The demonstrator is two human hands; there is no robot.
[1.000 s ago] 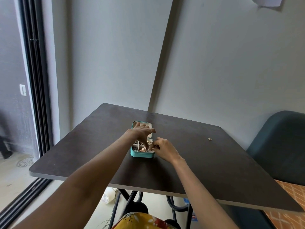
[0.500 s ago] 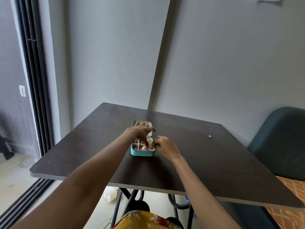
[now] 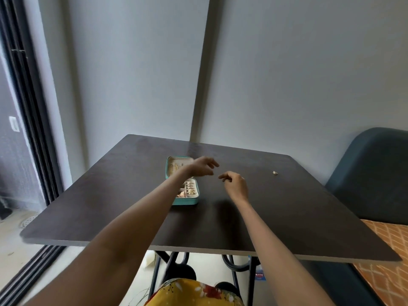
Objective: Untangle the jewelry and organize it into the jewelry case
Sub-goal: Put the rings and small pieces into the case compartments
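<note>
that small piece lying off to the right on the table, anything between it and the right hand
Nothing visible does. Only bare table lies between the right hand and the small piece. The jewelry case sits on the hand's other side.

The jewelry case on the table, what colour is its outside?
Teal, or turquoise, with a pale cream lining; the jewelry case shows in the head view.
</note>
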